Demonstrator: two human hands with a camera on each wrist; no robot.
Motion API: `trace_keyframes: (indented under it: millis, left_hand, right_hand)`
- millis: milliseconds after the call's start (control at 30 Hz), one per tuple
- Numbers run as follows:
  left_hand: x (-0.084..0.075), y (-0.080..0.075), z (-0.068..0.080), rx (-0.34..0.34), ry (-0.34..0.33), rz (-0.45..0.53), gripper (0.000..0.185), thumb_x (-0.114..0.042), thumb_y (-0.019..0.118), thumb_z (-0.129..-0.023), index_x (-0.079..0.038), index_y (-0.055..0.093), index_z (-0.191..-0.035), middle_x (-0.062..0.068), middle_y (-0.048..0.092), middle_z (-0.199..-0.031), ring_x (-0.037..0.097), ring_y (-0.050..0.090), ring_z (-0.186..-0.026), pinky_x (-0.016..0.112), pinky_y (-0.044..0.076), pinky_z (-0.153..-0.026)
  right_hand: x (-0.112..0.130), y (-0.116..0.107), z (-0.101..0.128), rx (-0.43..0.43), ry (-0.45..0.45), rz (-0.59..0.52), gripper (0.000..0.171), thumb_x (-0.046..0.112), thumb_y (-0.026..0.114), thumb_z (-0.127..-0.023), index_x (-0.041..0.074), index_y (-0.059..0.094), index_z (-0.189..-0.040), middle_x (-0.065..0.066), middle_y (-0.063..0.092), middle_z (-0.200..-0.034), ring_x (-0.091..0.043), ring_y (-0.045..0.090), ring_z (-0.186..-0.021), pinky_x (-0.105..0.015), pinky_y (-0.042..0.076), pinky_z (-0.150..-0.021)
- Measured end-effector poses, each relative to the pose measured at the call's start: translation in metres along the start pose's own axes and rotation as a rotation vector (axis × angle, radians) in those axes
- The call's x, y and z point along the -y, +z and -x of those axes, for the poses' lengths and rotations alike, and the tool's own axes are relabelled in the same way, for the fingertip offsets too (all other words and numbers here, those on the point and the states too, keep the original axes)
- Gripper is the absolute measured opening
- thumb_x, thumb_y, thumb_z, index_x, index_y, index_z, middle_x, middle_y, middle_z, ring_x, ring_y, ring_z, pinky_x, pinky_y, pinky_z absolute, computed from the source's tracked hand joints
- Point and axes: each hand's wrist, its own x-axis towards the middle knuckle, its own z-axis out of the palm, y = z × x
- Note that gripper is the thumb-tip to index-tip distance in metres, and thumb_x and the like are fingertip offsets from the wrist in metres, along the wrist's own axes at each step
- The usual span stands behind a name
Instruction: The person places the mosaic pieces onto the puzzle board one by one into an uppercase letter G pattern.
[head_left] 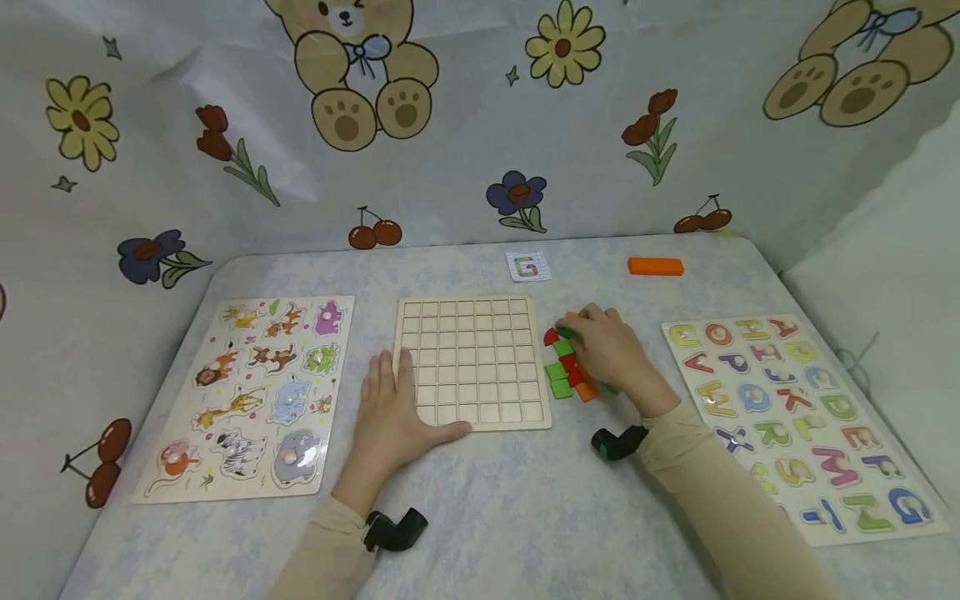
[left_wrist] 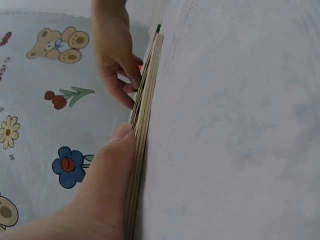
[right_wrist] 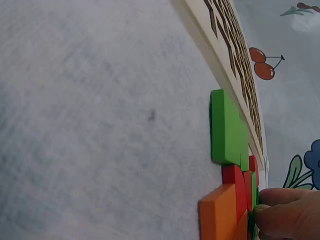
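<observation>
Resting flat with straight fingers, the left hand [head_left: 393, 412] steadies the stiff wooden grid board [head_left: 471, 361] at its near-left corner. Just right of the board, the right hand [head_left: 609, 348] pinches one of the coloured blocks [head_left: 567, 369]; light, rigid, smooth-faced, they are probably best gripped by their edges.

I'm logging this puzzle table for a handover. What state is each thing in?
Grid board: flat, every cell empty.
Colored blocks: heaped beside the board's right edge.
Orange block: alone, far side.
Pattern card: face up.
Animal puzzle: pieces seated.
Letter puzzle: letters seated.
Left hand: flat on board corner.
Right hand: fingers on blocks.
</observation>
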Motion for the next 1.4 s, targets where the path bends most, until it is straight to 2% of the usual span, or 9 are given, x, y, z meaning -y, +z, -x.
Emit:
trace_keyframes:
  millis: [167, 367, 433, 567, 733, 833, 1000, 1167, 1400]
  left_hand:
    - [-0.001, 0.006, 0.0, -0.009, 0.014, 0.013, 0.151, -0.091, 0.068, -0.052, -0.01, 0.002, -0.161, 0.027, -0.002, -0.165, 0.04, -0.006, -0.154, 0.06, 0.008, -0.124]
    - [-0.002, 0.011, -0.001, -0.047, -0.002, 0.023, 0.153, -0.091, 0.067, -0.052, -0.005, 0.001, -0.16, 0.026, -0.001, -0.165, 0.038, -0.005, -0.155, 0.059, 0.006, -0.124]
    - [-0.002, 0.012, -0.002, -0.057, -0.005, 0.024, 0.154, -0.091, 0.068, -0.052, -0.003, 0.002, -0.159, 0.026, 0.0, -0.165, 0.038, -0.004, -0.155, 0.059, 0.006, -0.124]
    - [-0.001, 0.013, -0.002, -0.065, -0.009, 0.021, 0.155, -0.092, 0.067, -0.052, 0.001, 0.002, -0.158, 0.025, 0.002, -0.166, 0.037, -0.003, -0.155, 0.058, 0.006, -0.125]
    - [0.0, 0.014, -0.005, -0.083, -0.005, 0.032, 0.157, -0.093, 0.066, -0.051, 0.003, 0.003, -0.158, 0.024, 0.004, -0.166, 0.036, -0.001, -0.155, 0.056, 0.007, -0.125]
    - [0.001, 0.015, -0.006, -0.087, -0.003, 0.034, 0.157, -0.093, 0.066, -0.05, 0.003, 0.004, -0.158, 0.023, 0.005, -0.166, 0.036, 0.0, -0.155, 0.056, 0.007, -0.125]
    - [0.001, 0.014, -0.005, -0.071, 0.006, 0.019, 0.155, -0.093, 0.065, -0.052, 0.003, 0.004, -0.158, 0.024, 0.004, -0.166, 0.036, 0.0, -0.155, 0.054, 0.008, -0.126]
    - [0.004, 0.014, -0.004, -0.049, 0.02, -0.007, 0.155, -0.095, 0.062, -0.052, 0.001, 0.003, -0.158, 0.023, 0.002, -0.166, 0.035, -0.001, -0.155, 0.051, 0.008, -0.126]
    - [0.005, 0.014, -0.004, -0.067, 0.026, -0.01, 0.153, -0.094, 0.062, -0.055, 0.003, 0.004, -0.158, 0.023, 0.004, -0.166, 0.036, 0.001, -0.155, 0.053, 0.009, -0.126]
  right_hand:
    - [-0.005, -0.001, -0.006, 0.049, 0.045, -0.036, 0.029, 0.013, 0.064, -0.096, 0.013, 0.067, -0.125, -0.014, 0.059, -0.121, -0.036, 0.05, -0.105, -0.05, 0.049, -0.087]
    - [-0.011, -0.003, -0.01, 0.067, 0.085, -0.118, 0.026, 0.016, 0.069, -0.093, 0.009, 0.064, -0.119, -0.012, 0.061, -0.115, -0.032, 0.052, -0.106, -0.048, 0.049, -0.092]
    - [-0.013, -0.004, -0.011, 0.063, 0.085, -0.152, 0.026, 0.017, 0.069, -0.093, 0.008, 0.064, -0.117, -0.011, 0.062, -0.112, -0.031, 0.053, -0.103, -0.046, 0.05, -0.088]
    - [-0.015, -0.005, -0.012, 0.021, 0.097, -0.217, 0.022, 0.02, 0.068, -0.095, 0.01, 0.064, -0.113, -0.009, 0.065, -0.105, -0.026, 0.057, -0.087, -0.038, 0.05, -0.073]
    - [-0.013, -0.005, -0.017, -0.032, 0.114, -0.296, 0.016, 0.023, 0.066, -0.096, 0.013, 0.061, -0.108, -0.005, 0.064, -0.098, -0.021, 0.054, -0.067, -0.031, 0.046, -0.056]
    - [-0.006, -0.006, -0.025, -0.029, 0.116, -0.373, 0.017, 0.024, 0.065, -0.097, 0.014, 0.06, -0.11, -0.005, 0.063, -0.099, -0.022, 0.053, -0.067, -0.03, 0.046, -0.054]
    - [0.018, -0.005, -0.042, 0.008, 0.099, -0.461, 0.019, 0.025, 0.064, -0.098, 0.014, 0.062, -0.112, -0.006, 0.065, -0.103, -0.022, 0.058, -0.077, -0.03, 0.049, -0.061]
    - [0.046, 0.003, -0.06, 0.037, 0.053, -0.472, 0.017, 0.025, 0.064, -0.098, 0.014, 0.063, -0.11, -0.006, 0.066, -0.102, -0.022, 0.058, -0.082, -0.031, 0.047, -0.065]
    - [0.076, 0.012, -0.072, 0.045, 0.028, -0.455, 0.015, 0.024, 0.065, -0.097, 0.013, 0.065, -0.108, -0.004, 0.066, -0.097, -0.021, 0.058, -0.082, -0.033, 0.047, -0.073]
